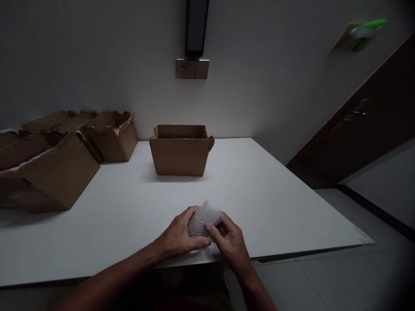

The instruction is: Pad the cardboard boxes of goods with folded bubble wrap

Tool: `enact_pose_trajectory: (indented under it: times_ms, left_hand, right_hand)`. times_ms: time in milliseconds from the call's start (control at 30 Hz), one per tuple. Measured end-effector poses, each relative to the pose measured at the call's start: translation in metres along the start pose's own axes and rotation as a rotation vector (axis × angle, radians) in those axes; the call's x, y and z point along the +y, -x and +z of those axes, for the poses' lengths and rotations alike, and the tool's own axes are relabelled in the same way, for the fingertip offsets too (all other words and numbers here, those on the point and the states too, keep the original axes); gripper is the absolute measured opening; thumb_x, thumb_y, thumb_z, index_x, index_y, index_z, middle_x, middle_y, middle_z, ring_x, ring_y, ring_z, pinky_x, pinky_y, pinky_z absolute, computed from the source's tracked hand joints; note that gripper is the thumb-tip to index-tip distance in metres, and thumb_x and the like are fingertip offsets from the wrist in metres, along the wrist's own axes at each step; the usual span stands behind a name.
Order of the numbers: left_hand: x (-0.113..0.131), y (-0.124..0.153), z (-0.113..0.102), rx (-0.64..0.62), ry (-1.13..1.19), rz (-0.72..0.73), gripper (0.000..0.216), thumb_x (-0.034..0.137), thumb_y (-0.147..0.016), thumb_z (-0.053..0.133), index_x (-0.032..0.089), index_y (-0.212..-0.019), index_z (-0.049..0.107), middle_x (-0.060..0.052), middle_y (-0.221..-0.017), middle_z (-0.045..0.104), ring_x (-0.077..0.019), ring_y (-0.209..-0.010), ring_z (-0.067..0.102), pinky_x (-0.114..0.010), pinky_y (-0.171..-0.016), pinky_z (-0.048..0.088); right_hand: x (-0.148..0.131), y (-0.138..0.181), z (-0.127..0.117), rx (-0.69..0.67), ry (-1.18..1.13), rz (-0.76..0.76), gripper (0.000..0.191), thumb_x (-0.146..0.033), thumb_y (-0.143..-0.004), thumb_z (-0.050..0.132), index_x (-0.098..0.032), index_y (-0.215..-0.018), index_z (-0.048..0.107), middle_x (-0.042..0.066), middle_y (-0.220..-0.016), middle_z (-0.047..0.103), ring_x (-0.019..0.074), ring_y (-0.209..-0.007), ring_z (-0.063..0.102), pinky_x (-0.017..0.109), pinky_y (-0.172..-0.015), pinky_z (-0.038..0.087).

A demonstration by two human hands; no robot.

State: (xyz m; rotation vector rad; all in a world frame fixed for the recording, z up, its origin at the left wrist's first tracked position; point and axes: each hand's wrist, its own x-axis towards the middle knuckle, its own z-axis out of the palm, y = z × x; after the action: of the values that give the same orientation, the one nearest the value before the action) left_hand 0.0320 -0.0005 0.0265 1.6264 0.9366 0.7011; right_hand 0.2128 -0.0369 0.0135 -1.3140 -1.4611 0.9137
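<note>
A small bundle of bubble wrap (205, 219), whitish and translucent, is held between my two hands just above the front edge of the table. My left hand (180, 233) grips it from the left, thumb along its lower side. On the right, my right hand (229, 242) pinches the wrap, with the thumb lying on its face. Whatever the wrap may contain cannot be made out. Beyond my hands an open-topped brown cardboard box (180, 156) stands upright on the table; its inside bottom is hidden.
Several more open cardboard boxes (48, 172) crowd the left side of the white table (259, 190), some with things inside. Behind the table rises a wall with a socket plate (192, 69). To the right is a dark door (366, 108).
</note>
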Motion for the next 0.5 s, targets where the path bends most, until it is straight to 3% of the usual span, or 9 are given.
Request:
enact_pose_trajectory:
  times_ms: [100, 167, 300, 400, 500]
  left_hand:
    - [-0.001, 0.002, -0.006, -0.077, 0.250, 0.003, 0.053, 0.026, -0.077, 0.068, 0.017, -0.126, 0.053, -0.008, -0.114, 0.066, -0.0225, -0.102, 0.062, -0.034, -0.088, 0.049]
    - [-0.003, 0.002, -0.008, -0.070, 0.290, -0.007, 0.041, 0.025, -0.080, 0.064, 0.014, -0.119, 0.057, -0.008, -0.107, 0.068, -0.0208, -0.098, 0.063, -0.032, -0.085, 0.049]
    - [-0.009, 0.004, -0.006, -0.022, 0.119, 0.010, 0.030, 0.022, -0.080, 0.064, 0.015, -0.109, 0.064, -0.005, -0.099, 0.069, -0.0187, -0.090, 0.062, -0.029, -0.079, 0.048]
    - [-0.010, 0.001, -0.009, 0.016, -0.057, 0.058, 0.030, 0.025, -0.081, 0.065, 0.016, -0.110, 0.064, -0.005, -0.099, 0.069, -0.0190, -0.088, 0.063, -0.030, -0.078, 0.050]
    - [0.002, -0.012, -0.028, 0.204, -0.331, 0.243, 0.035, 0.028, -0.083, 0.064, 0.017, -0.117, 0.060, -0.009, -0.109, 0.067, -0.0221, -0.097, 0.063, -0.035, -0.085, 0.052]
  right_hand:
    - [0.003, -0.004, 0.000, -0.017, -0.123, 0.046, 0.030, -0.049, -0.087, 0.062, -0.019, -0.090, 0.065, 0.003, -0.081, 0.066, 0.0193, -0.078, 0.061, 0.028, -0.070, 0.050]
    - [0.003, -0.006, -0.002, -0.057, -0.170, 0.050, 0.031, -0.049, -0.085, 0.064, -0.019, -0.093, 0.066, 0.003, -0.084, 0.067, 0.0200, -0.081, 0.062, 0.028, -0.073, 0.050]
    - [0.003, -0.013, -0.005, -0.082, -0.183, 0.070, 0.042, -0.050, -0.080, 0.069, -0.018, -0.107, 0.065, 0.002, -0.085, 0.067, 0.0189, -0.078, 0.061, 0.028, -0.071, 0.050]
    - [0.008, -0.018, -0.006, -0.036, -0.158, 0.110, 0.041, -0.051, -0.079, 0.070, -0.017, -0.101, 0.065, 0.000, -0.078, 0.064, 0.0167, -0.069, 0.058, 0.026, -0.064, 0.048]
    - [0.017, -0.020, -0.008, 0.023, -0.144, 0.132, 0.040, -0.053, -0.080, 0.069, -0.017, -0.098, 0.065, 0.000, -0.076, 0.064, 0.0159, -0.067, 0.057, 0.025, -0.061, 0.046]
